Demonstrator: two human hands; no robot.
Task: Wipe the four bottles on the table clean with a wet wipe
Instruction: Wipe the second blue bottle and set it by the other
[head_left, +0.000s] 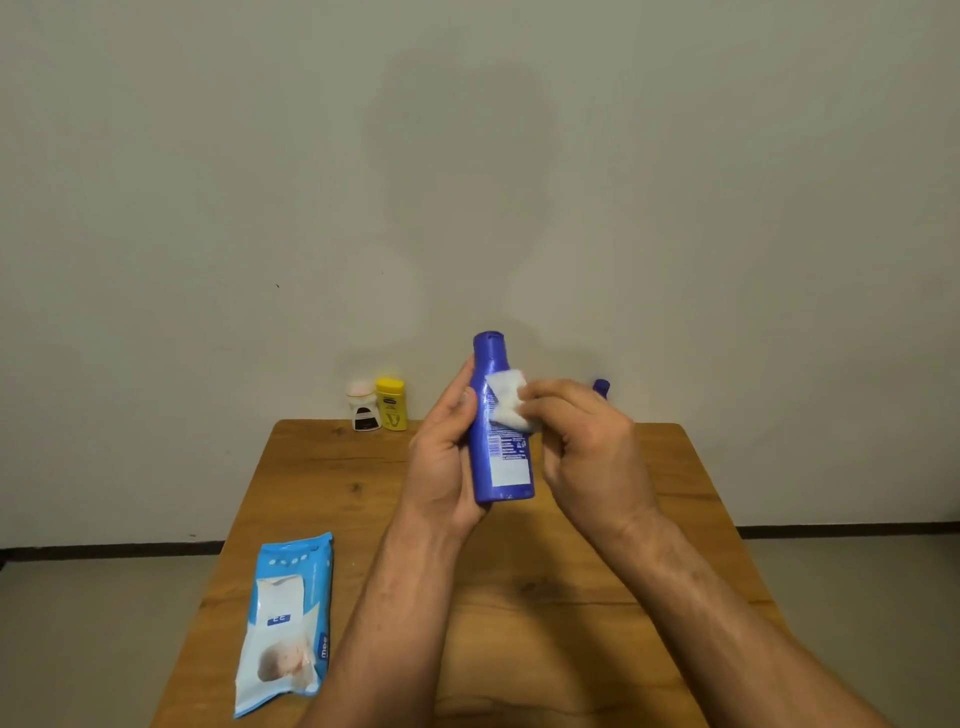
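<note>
Two hands working over table (519, 623); left hand (441, 457) gripping blue bottle (506, 467) upright, cap on; right hand (587, 441) pinching wet wipe (509, 400), pressing it against bottle's label; yellow bottle (392, 404) and white bottle (363, 408) standing together at far edge; wipes pack (285, 618) lying front-left

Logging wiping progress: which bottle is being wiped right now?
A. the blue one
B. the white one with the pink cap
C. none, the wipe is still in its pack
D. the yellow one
A: the left hand holds the blue bottle up while the right hand presses the wipe against its upper part.
</note>
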